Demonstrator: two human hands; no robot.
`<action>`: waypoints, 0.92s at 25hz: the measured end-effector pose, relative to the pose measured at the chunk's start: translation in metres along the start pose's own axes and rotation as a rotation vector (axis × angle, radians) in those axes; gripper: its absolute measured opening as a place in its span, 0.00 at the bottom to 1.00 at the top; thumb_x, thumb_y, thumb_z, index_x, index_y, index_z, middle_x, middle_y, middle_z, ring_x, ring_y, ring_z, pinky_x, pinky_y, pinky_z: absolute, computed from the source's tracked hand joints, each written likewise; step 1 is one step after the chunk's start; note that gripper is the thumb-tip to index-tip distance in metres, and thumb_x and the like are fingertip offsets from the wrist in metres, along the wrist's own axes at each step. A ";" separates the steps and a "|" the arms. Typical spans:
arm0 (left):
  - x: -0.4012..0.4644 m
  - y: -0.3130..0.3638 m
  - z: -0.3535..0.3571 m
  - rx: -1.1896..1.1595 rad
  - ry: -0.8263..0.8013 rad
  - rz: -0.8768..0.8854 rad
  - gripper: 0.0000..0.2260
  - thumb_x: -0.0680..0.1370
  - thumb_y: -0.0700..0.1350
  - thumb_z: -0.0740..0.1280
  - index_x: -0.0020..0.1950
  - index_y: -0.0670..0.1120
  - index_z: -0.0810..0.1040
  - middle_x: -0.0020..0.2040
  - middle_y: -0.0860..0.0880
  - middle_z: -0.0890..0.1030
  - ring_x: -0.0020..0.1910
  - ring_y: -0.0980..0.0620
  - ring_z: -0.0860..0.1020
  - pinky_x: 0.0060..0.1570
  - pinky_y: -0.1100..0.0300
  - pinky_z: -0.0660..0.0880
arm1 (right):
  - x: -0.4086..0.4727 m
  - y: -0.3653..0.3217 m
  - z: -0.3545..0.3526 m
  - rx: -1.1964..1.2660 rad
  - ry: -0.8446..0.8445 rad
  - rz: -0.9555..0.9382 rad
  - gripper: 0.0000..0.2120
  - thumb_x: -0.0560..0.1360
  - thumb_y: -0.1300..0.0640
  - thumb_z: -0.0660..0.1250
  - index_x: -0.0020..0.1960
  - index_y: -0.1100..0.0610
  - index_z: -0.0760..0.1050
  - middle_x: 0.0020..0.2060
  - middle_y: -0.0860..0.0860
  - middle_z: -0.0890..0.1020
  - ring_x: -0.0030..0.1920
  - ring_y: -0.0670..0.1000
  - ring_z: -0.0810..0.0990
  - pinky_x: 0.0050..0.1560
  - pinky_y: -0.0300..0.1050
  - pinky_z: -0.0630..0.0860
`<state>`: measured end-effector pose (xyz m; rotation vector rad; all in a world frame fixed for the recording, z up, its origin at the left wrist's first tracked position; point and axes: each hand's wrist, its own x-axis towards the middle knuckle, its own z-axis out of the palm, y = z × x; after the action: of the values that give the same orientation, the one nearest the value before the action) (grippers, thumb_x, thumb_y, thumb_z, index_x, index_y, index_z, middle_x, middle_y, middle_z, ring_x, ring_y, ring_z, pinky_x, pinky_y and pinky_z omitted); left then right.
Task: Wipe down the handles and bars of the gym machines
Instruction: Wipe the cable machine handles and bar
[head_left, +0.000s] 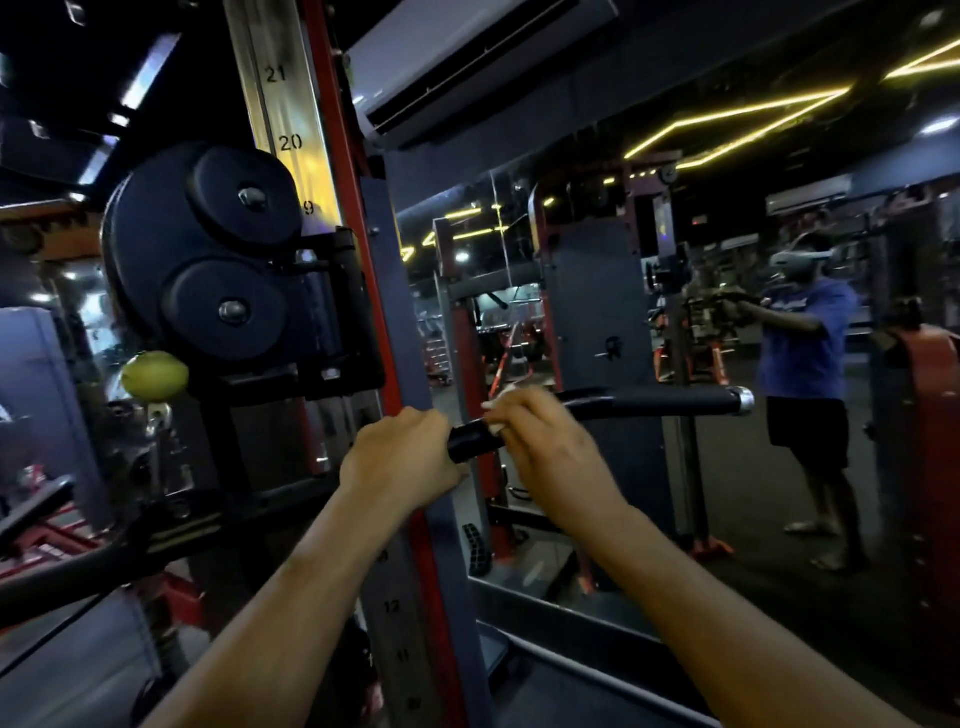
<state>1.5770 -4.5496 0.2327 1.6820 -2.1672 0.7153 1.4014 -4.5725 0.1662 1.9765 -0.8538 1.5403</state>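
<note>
Left hand (402, 457) clenched on black bar (670, 404); right hand (540, 436) wraps white cloth (497, 415) around it, numbered upright (410, 597) just behind, mirror (727, 312) beyond.

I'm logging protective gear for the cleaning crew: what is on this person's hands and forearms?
Nothing: the left hand and right hand are bare, without gloves, and both forearms are uncovered up to the frame's edge. No sleeves, watch, rings or wristbands show.
</note>
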 end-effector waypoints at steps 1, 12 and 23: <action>-0.002 0.000 0.000 -0.003 0.013 -0.003 0.10 0.77 0.55 0.68 0.53 0.51 0.78 0.49 0.49 0.81 0.50 0.42 0.82 0.48 0.52 0.79 | 0.002 -0.009 0.005 0.008 -0.033 -0.056 0.11 0.75 0.70 0.69 0.56 0.62 0.80 0.55 0.55 0.80 0.55 0.51 0.78 0.59 0.43 0.76; -0.013 -0.020 -0.004 -0.074 -0.033 0.069 0.09 0.76 0.59 0.69 0.45 0.56 0.74 0.40 0.55 0.80 0.39 0.51 0.80 0.39 0.55 0.77 | -0.033 0.054 -0.088 -0.225 -0.102 0.041 0.12 0.77 0.66 0.67 0.59 0.58 0.79 0.62 0.52 0.80 0.64 0.51 0.78 0.65 0.52 0.76; 0.022 0.080 -0.017 -0.139 -0.002 0.242 0.15 0.77 0.57 0.70 0.60 0.53 0.75 0.51 0.51 0.78 0.49 0.46 0.79 0.45 0.53 0.72 | -0.036 0.040 -0.101 -0.266 -0.146 0.007 0.16 0.77 0.66 0.68 0.64 0.59 0.79 0.66 0.54 0.79 0.67 0.51 0.76 0.73 0.39 0.67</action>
<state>1.4934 -4.5429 0.2422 1.3677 -2.3881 0.6066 1.2997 -4.5220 0.1562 1.9068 -1.0663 1.2246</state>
